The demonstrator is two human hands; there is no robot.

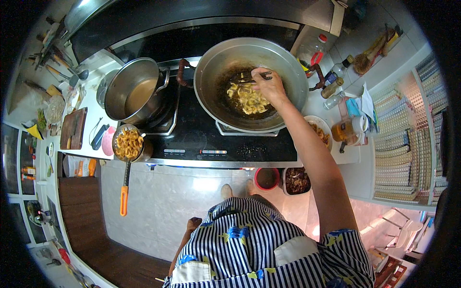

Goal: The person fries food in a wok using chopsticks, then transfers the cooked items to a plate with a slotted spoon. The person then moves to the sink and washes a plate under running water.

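Observation:
My right hand is over a large metal wok and grips dark chopsticks. Under the chopsticks, pale yellow battered pieces lie in dark oil in the wok. My left hand hangs low by my left side; its fingers look curled, and whether it holds anything cannot be told. A skimmer with an orange handle rests on a pot at the stove's front left, with browned fried pieces in its bowl. Behind my right forearm, a white plate bears more fried pieces.
A deep steel pot with cloudy liquid stands on the left burner. Bottles and a jug of amber liquid line the right counter. A cutting board lies at left. On the floor are a red bucket and a bin of scraps.

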